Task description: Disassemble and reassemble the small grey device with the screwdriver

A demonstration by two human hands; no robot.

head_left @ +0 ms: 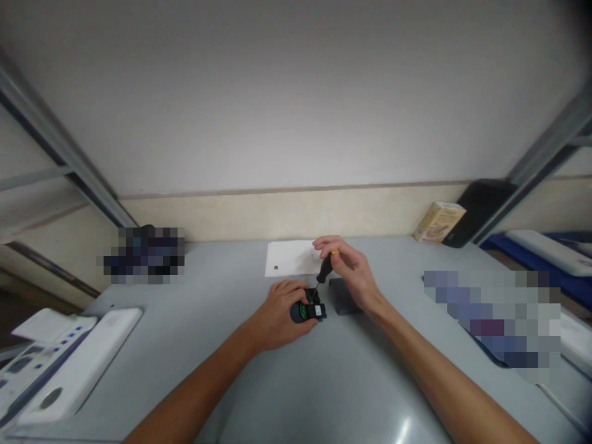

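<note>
My left hand (pixel 283 313) is closed around a small black device (pixel 300 311) with a green circuit board showing, holding it on the grey table. It looks like an opened computer mouse, though its kind is not certain. In my right hand (pixel 354 271) is a screwdriver (pixel 325 269) with a black handle and a yellow top. The shaft slants down and its tip meets the far part of the device. A dark grey flat box-like piece (pixel 343 297) lies just right of the device, partly beneath my right hand and wrist.
Behind the hands lies a white paper sheet (pixel 289 258) with tiny dark parts (pixel 276 267) on it. A yellow box (pixel 439 222) and a black panel (pixel 485 209) stand at the back right. White boxes (pixel 92 357) lie left. Blurred items sit on both sides of the table (pixel 287 388).
</note>
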